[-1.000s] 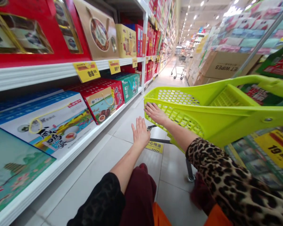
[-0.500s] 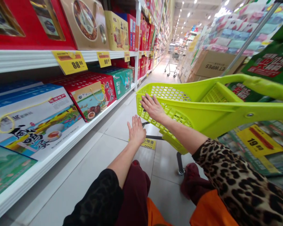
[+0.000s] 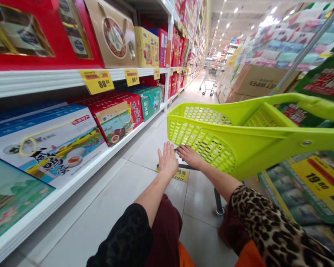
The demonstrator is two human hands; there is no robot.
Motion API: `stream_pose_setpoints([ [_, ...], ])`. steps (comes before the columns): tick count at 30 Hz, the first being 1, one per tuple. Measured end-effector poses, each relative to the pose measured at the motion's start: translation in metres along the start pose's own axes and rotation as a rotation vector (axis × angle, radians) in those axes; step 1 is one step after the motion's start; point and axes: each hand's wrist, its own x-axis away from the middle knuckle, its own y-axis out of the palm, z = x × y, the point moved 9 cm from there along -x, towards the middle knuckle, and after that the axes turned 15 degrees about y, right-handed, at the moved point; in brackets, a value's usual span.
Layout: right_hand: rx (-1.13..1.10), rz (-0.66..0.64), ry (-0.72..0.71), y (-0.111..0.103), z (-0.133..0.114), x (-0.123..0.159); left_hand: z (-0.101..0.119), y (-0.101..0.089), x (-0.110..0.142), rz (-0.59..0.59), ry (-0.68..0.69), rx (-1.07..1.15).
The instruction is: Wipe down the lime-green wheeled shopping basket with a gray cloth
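My left hand [image 3: 167,160] is stretched out above the floor with its fingers apart and nothing in it. Close to its right, my right hand [image 3: 190,156] reaches forward, fingers extended and empty, in front of the lower side of a lime-green shopping cart [image 3: 261,146]. Whether the right hand touches the cart's basket I cannot tell. The cart stands to my right, its perforated basket narrowing toward the aisle. Part of a yellow floor sticker [image 3: 182,174] shows below my hands.
White shelving [image 3: 80,178] on the left holds gift boxes, among them a white-and-blue box [image 3: 58,144] and a red box [image 3: 119,118]. A wire cart [image 3: 209,79] stands farther down the aisle. Cartons [image 3: 260,80] and stacked packs [image 3: 320,200] line the right.
My right hand has come down from the cart's side toward my left hand. The left hand stays low, fingers still apart. The view has shifted slightly left and up.
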Motion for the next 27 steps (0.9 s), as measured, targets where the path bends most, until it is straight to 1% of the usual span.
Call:
stream_pose_setpoints([
  [2, -0.002, 0.068, 0.026, -0.025, 0.008, -0.004, 0.003, -0.001, -0.001, 0.000, 0.003, 0.004],
  [5, 0.027, 0.211, 0.127, -0.071, 0.031, -0.019, 0.012, -0.004, -0.005, 0.017, 0.011, 0.003],
  [6, 0.038, 0.240, 0.154, -0.082, 0.038, -0.022, 0.016, -0.006, -0.007, 0.021, 0.018, 0.001],
  [7, 0.046, 0.252, 0.164, -0.087, 0.043, -0.024, 0.021, -0.006, -0.008, 0.024, 0.029, -0.002],
  [9, 0.058, 0.237, 0.151, -0.086, 0.046, -0.025, 0.030, -0.008, -0.011, 0.024, 0.055, -0.008],
  [12, 0.080, 0.196, 0.138, -0.064, 0.042, -0.015, 0.041, -0.007, -0.010, 0.018, 0.101, -0.016],
  [14, 0.097, 0.168, 0.144, -0.047, 0.037, -0.004, 0.043, -0.006, -0.006, 0.011, 0.114, -0.020],
  [16, 0.103, 0.113, 0.125, -0.033, 0.029, 0.008, 0.040, -0.003, -0.002, 0.006, 0.113, -0.027],
  [18, 0.097, 0.051, 0.097, -0.027, 0.024, 0.020, 0.038, -0.002, 0.001, 0.007, 0.110, -0.036],
  [19, 0.092, 0.031, 0.089, -0.030, 0.023, 0.024, 0.038, -0.001, 0.002, 0.012, 0.108, -0.039],
  [21, 0.081, 0.036, 0.093, -0.048, 0.028, 0.028, 0.040, -0.001, 0.002, 0.026, 0.101, -0.039],
  [25, 0.078, 0.177, 0.200, -0.109, 0.058, 0.017, 0.060, -0.005, -0.003, 0.045, 0.098, -0.014],
  [27, 0.086, 0.211, 0.240, -0.129, 0.072, 0.010, 0.071, -0.007, -0.005, 0.042, 0.101, 0.008],
])
